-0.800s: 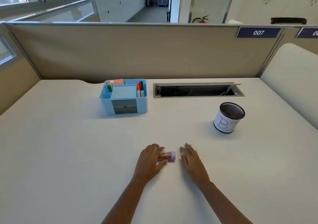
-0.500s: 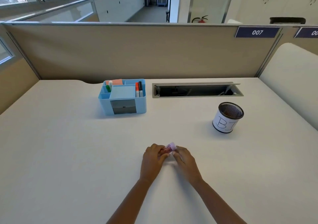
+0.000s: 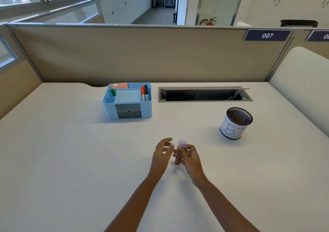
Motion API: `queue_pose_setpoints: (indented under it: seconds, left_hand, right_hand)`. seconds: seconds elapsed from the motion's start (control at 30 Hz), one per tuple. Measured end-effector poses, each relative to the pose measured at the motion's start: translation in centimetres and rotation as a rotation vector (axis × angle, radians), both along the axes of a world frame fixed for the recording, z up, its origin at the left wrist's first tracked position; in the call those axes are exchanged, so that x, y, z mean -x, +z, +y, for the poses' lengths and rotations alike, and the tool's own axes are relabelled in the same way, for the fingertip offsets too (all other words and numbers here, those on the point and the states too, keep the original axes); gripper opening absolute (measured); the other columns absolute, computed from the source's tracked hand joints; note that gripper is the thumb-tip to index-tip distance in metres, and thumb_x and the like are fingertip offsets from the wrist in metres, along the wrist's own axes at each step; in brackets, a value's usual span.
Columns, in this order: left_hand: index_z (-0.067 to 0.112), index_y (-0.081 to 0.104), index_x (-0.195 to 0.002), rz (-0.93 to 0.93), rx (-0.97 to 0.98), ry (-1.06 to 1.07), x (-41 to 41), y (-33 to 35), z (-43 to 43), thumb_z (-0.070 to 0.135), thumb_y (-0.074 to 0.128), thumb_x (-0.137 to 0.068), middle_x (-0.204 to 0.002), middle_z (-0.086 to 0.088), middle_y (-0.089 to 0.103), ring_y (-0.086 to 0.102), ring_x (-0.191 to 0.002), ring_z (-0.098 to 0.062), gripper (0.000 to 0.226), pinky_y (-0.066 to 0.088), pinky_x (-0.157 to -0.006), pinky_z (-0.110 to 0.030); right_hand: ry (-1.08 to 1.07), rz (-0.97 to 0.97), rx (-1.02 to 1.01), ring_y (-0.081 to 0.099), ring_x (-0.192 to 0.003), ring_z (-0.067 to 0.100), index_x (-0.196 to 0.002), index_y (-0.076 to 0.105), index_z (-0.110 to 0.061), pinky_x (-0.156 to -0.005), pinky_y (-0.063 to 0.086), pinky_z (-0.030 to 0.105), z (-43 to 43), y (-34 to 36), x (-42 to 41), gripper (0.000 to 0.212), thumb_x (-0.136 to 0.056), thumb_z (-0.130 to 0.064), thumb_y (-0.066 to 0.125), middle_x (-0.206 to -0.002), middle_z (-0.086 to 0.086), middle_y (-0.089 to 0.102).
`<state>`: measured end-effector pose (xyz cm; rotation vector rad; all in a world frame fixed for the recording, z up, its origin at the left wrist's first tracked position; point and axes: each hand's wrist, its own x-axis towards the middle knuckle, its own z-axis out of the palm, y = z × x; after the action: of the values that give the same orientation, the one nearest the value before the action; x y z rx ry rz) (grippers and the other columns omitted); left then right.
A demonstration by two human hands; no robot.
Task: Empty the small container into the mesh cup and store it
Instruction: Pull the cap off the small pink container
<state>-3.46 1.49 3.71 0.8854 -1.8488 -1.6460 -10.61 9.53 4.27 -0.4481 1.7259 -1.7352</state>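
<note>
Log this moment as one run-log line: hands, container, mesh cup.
right hand: holds small container upright, lid on | left hand: open beside it | mesh cup: apart, right

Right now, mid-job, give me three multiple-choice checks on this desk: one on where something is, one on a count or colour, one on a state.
1. Where does the mesh cup stand relative to the blue organizer?
A. To its right, nearer the person
B. To its left
C. Inside it

2. How many markers stand in the organizer's right-hand compartment?
A. None
B. Two
C. Five

3. What is the state of the small container?
A. Lying uncapped on the desk
B. Resting inside the mesh cup
C. Held in the right hand, lilac cap on

Answers: 1 A, the cup sits right of the organizer and closer to the hands. 2 B, one red-capped and one black-capped marker show there. 3 C, the right hand's fingers wrap the tube, cap on top, while the left hand is open beside it.
</note>
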Motion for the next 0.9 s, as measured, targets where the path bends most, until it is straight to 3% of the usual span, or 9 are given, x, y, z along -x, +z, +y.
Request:
queue_pose_setpoints:
  seconds: [0.07, 0.1, 0.2, 0.37, 0.5, 0.63, 0.73, 0.9]
  left_hand:
    - [0.015, 0.058, -0.111, 0.023, -0.086, -0.092, 0.4, 0.6, -0.2, 0.018, 0.043, -0.094, -0.111, -0.001, 0.06, 0.057, -0.1, -0.013, 0.023, 0.046, -0.085, -0.018]
    - [0.019, 0.061, -0.104, 0.038, -0.127, -0.14, 0.5, 0.9, -0.1, 0.02, 0.043, -0.094, -0.105, -0.001, 0.064, 0.059, -0.096, -0.015, 0.021, 0.049, -0.081, -0.021]
    - [0.023, 0.064, -0.09, 0.06, -0.223, -0.19, 0.7, 1.4, 0.1, 0.023, 0.049, -0.091, -0.087, -0.006, 0.064, 0.058, -0.083, -0.021, 0.014, 0.048, -0.065, -0.025]
    - [0.018, 0.064, -0.092, 0.051, -0.34, -0.21, 1.0, 1.5, 0.3, 0.026, 0.054, -0.088, -0.086, -0.007, 0.064, 0.059, -0.078, -0.022, 0.013, 0.047, -0.057, -0.024]
    - [0.018, 0.064, -0.091, 0.05, -0.363, -0.22, 1.0, 1.5, 0.2, 0.028, 0.052, -0.089, -0.082, -0.005, 0.065, 0.06, -0.071, -0.02, 0.015, 0.048, -0.052, -0.023]
    - [0.022, 0.066, -0.087, 0.083, -0.408, -0.197, 1.2, 1.7, 0.3, 0.028, 0.05, -0.09, -0.086, -0.001, 0.067, 0.063, -0.08, -0.019, 0.017, 0.052, -0.061, -0.025]
    - [0.019, 0.065, -0.098, 0.085, -0.434, -0.18, 1.4, 1.8, 0.2, 0.028, 0.049, -0.091, -0.096, -0.002, 0.067, 0.063, -0.092, -0.02, 0.02, 0.053, -0.071, -0.028]
    - [0.013, 0.063, -0.105, 0.088, -0.483, -0.154, 1.4, 2.0, 0.2, 0.026, 0.052, -0.089, -0.104, -0.006, 0.066, 0.061, -0.1, -0.025, 0.024, 0.053, -0.076, -0.031]
  right_hand:
    - [0.059, 0.076, -0.038, 0.063, -0.069, 0.015, -0.094, 0.051, -0.015, -0.057, 0.049, 0.018, 0.0, -0.2, -0.2, 0.005, -0.094, -0.019, 0.048, -0.075, 0.001, 0.064]
    - [0.084, 0.116, -0.059, 0.061, -0.065, 0.012, -0.095, 0.051, -0.013, -0.055, 0.048, 0.016, 0.0, -0.3, -0.3, 0.01, -0.095, -0.021, 0.046, -0.073, 0.001, 0.062]
    - [0.121, 0.13, -0.1, 0.054, -0.059, 0.008, -0.104, 0.051, -0.007, -0.055, 0.046, 0.016, -0.3, -0.2, -0.8, 0.026, -0.099, -0.026, 0.035, -0.072, 0.0, 0.057]
    - [0.153, 0.064, -0.125, 0.056, -0.072, 0.015, -0.112, 0.052, -0.011, -0.059, 0.047, 0.019, -0.6, 0.2, -0.7, 0.036, -0.1, -0.032, 0.026, -0.084, 0.004, 0.059]
    - [0.111, 0.085, -0.103, 0.047, -0.054, 0.009, -0.088, 0.053, -0.014, -0.047, 0.041, 0.013, -0.6, 0.1, -0.9, 0.034, -0.1, -0.031, 0.027, -0.064, 0.001, 0.05]
    - [0.0, 0.219, -0.091, 0.047, -0.052, 0.004, -0.084, 0.052, -0.017, -0.044, 0.04, 0.009, -0.8, -0.5, -1.2, 0.028, -0.099, -0.027, 0.03, -0.06, -0.006, 0.049]
    - [-0.005, 0.287, -0.076, 0.049, -0.054, 0.003, -0.086, 0.051, -0.015, -0.05, 0.04, 0.011, -0.8, -0.7, -1.1, 0.026, -0.099, -0.026, 0.032, -0.061, -0.009, 0.05]
    - [0.009, 0.356, -0.076, 0.049, -0.054, 0.002, -0.09, 0.05, -0.014, -0.046, 0.042, 0.007, -0.6, -0.8, -0.9, 0.02, -0.098, -0.023, 0.035, -0.061, -0.011, 0.049]
